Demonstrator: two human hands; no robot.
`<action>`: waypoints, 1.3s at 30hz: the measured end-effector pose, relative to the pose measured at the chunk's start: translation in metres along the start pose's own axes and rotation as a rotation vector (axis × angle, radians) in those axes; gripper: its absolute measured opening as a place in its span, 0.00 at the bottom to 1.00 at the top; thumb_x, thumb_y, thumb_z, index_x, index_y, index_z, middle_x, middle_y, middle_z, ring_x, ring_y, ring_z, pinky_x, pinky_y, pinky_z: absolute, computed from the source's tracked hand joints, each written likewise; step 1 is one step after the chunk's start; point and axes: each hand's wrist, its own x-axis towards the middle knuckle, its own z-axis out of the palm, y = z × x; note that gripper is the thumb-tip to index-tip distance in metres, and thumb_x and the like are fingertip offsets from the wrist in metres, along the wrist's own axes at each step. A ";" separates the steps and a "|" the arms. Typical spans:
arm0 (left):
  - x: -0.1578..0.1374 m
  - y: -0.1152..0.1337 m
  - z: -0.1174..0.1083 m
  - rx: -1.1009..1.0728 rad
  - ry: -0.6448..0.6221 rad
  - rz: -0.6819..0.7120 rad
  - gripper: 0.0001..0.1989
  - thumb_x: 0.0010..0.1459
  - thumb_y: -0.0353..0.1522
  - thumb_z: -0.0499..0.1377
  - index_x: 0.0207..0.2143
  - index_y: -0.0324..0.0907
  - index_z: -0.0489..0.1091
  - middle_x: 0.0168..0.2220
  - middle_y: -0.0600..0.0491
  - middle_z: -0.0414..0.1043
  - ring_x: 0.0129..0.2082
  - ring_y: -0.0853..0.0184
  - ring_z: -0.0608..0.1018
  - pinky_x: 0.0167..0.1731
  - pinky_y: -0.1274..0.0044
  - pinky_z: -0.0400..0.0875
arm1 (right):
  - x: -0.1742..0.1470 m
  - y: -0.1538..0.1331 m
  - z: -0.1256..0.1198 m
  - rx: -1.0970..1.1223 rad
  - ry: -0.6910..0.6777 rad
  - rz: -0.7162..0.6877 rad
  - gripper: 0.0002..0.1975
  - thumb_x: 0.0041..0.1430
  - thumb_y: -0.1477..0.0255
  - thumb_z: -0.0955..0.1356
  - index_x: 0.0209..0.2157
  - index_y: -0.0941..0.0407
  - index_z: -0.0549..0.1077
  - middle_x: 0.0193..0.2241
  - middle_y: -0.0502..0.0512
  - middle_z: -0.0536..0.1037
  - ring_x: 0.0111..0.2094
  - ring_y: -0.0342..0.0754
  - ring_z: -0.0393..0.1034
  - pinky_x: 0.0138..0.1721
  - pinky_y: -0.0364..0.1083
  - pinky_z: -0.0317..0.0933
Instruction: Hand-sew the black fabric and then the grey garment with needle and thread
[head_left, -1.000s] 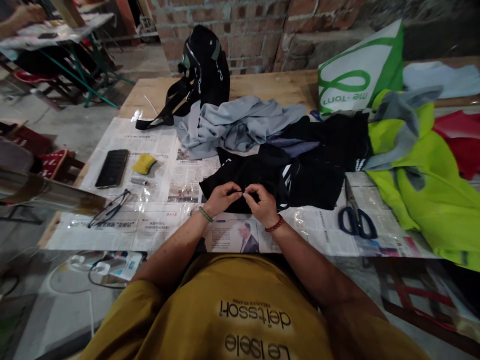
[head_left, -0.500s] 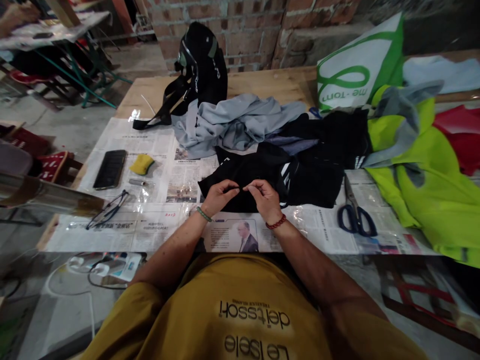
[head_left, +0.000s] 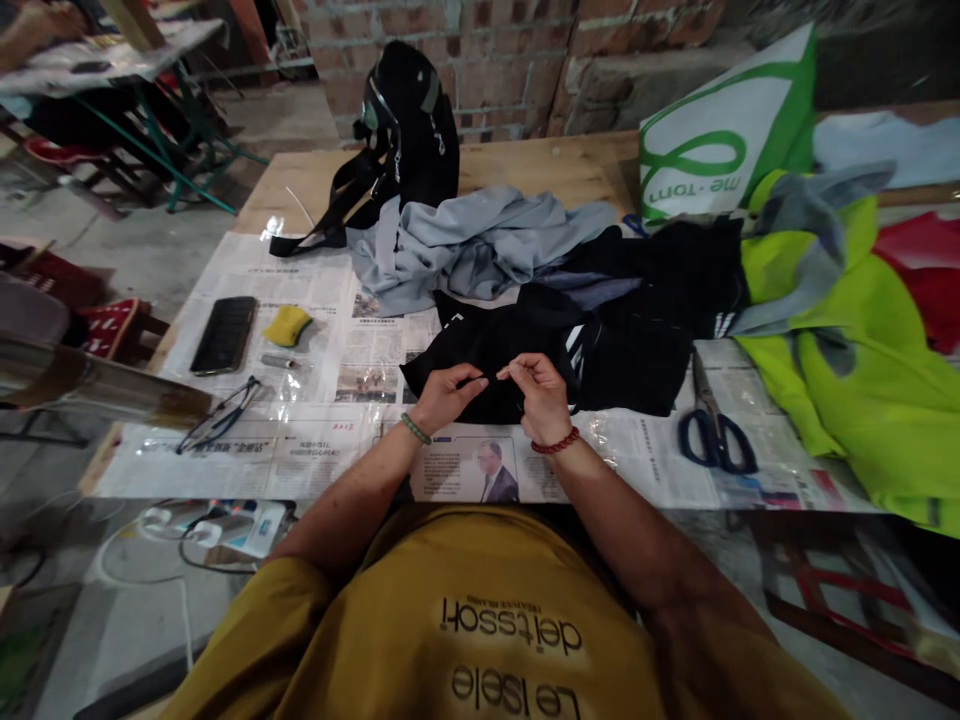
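Note:
Both hands are over a black garment with white stripes, spread on the newspaper-covered table. My left hand, with a green bracelet at its wrist, is closed in a pinch of thumb and forefinger. Close beside it, my right hand, wearing a reddish bracelet, pinches with its fingertips too. A small gap separates the two pinches. Whatever they hold is too small and dark to make out against the cloth. To the right lie scissors with dark blue handles.
At left lie a phone, a yellow sponge, a small cylinder and eyeglasses. Grey cloth, a black bag, a green-white bag and a lime garment surround the work. A tube-like post juts in.
My right hand has turned and lifted slightly, its fingers more curled, and the gap between the two pinches is a little wider. The whole view has shifted slightly.

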 end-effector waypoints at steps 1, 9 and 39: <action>0.000 0.000 0.000 -0.003 -0.001 0.001 0.11 0.52 0.38 0.58 0.28 0.38 0.71 0.20 0.59 0.61 0.21 0.75 0.60 0.22 0.81 0.55 | 0.000 0.000 0.000 0.018 0.002 0.006 0.07 0.53 0.67 0.68 0.30 0.55 0.67 0.24 0.48 0.74 0.28 0.43 0.71 0.39 0.47 0.66; -0.002 -0.001 0.003 0.051 -0.003 -0.009 0.10 0.53 0.37 0.56 0.27 0.39 0.71 0.19 0.59 0.60 0.20 0.75 0.60 0.21 0.82 0.55 | -0.005 0.000 0.001 -0.161 -0.095 -0.070 0.06 0.55 0.67 0.67 0.32 0.55 0.69 0.26 0.48 0.74 0.29 0.42 0.69 0.36 0.44 0.64; -0.004 -0.004 0.006 0.176 -0.005 0.155 0.13 0.56 0.35 0.53 0.22 0.39 0.67 0.19 0.58 0.61 0.20 0.75 0.62 0.23 0.82 0.57 | 0.011 -0.013 -0.004 -0.189 0.002 -0.167 0.06 0.56 0.67 0.67 0.28 0.54 0.69 0.23 0.47 0.74 0.28 0.43 0.71 0.36 0.45 0.66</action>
